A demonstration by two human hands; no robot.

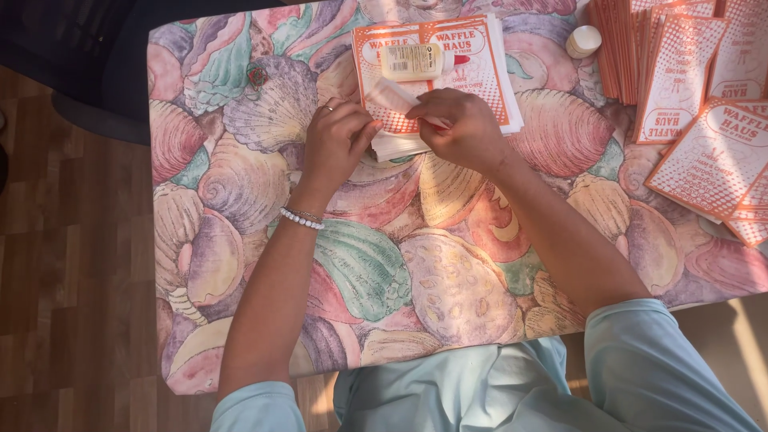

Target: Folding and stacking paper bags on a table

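Here, both hands work together at the near edge of a stack of orange-and-white printed paper sheets (480, 76) lying on a table covered by a seashell-patterned cloth (264, 200).

Left hand (336, 144): fingers curled, fingertips pinching the left end of a folded paper piece (392, 104) with an orange dotted pattern. A ring shows on one finger; a white bead bracelet (302, 218) sits at the wrist.

Right hand (460, 128): closed down over the right end of the same folded piece, fingers bent and pressing. A small red tip (462, 59) shows just past the knuckles; cannot tell what it belongs to.

The two hands are close, nearly touching, both clamped on the folded piece, which rests on the stack's front-left corner.

A glue bottle (410, 61), pale with a label, lies on its side on top of the stack, just beyond the hands. A small white cap (584, 40) stands on the cloth to the right of the stack. Further right, finished orange paper bags (680, 76) are fanned in overlapping rows to the table's edge.

Wooden floor (72, 264) visible at left. Sleeves are light blue.
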